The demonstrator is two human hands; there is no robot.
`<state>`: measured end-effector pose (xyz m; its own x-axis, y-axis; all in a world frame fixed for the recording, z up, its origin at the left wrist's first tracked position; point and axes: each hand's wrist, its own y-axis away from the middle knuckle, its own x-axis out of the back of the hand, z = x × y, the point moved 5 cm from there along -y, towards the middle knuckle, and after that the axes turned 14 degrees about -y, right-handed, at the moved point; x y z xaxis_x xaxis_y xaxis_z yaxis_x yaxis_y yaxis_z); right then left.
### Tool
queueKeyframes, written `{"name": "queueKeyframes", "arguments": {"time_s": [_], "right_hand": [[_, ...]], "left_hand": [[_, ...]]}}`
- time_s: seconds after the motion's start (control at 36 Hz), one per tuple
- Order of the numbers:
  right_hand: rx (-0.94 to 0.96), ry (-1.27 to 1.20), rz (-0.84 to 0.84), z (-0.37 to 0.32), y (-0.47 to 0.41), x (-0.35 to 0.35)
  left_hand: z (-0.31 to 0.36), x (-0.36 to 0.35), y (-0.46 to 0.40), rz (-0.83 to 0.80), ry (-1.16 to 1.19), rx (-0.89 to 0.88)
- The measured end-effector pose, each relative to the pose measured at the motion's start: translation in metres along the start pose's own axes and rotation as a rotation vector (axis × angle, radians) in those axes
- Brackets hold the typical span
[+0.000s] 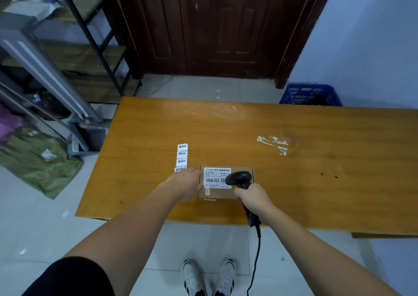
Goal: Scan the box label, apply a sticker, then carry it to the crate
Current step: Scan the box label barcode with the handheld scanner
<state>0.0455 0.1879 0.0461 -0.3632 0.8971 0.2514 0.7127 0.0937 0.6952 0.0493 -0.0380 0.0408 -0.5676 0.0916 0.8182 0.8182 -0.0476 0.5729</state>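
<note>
Box (226, 181) sits near the front edge of the desk (294, 160). Left hand (188, 182) rests on its left side, grip hard to tell. Right hand (254, 197) grips a black scanner (239, 178) tight over the white label (216, 177). Stickers (182, 156) lie just left. Blue crate (311, 94) stands far right on the floor.

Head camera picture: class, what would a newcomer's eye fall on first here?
The cardboard box near the wooden table's front edge, steadied by the left hand while the right hand aims a black scanner at its white label. A sticker strip lies just left; a blue crate waits beyond.
</note>
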Motion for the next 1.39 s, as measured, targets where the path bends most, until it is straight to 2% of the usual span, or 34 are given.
{"name": "queueKeyframes", "arguments": {"time_s": [0.19, 0.36, 0.56, 0.72, 1.03, 1.17, 1.39], "right_hand": [[0.013, 0.000, 0.006, 0.004, -0.001, 0.006], [0.084, 0.004, 0.181, 0.011, -0.019, 0.041], [0.014, 0.033, 0.272, 0.043, -0.037, 0.094], [-0.069, 0.090, 0.264, 0.065, -0.056, 0.109], [-0.116, 0.185, 0.256, 0.077, -0.081, 0.111], [-0.102, 0.276, 0.306, 0.080, -0.090, 0.113], [-0.136, 0.379, 0.241, 0.082, -0.095, 0.115]], "left_hand": [[-0.003, -0.002, 0.000, -0.004, -0.004, 0.014], [-0.003, -0.009, 0.001, 0.006, -0.002, 0.019], [-0.002, -0.017, 0.001, -0.008, -0.001, 0.028], [0.005, -0.026, 0.000, -0.022, 0.014, 0.031], [0.005, -0.033, -0.004, -0.032, 0.023, 0.049], [0.005, -0.034, -0.006, -0.039, 0.048, 0.054], [0.001, -0.026, -0.007, -0.035, 0.070, 0.080]]}}
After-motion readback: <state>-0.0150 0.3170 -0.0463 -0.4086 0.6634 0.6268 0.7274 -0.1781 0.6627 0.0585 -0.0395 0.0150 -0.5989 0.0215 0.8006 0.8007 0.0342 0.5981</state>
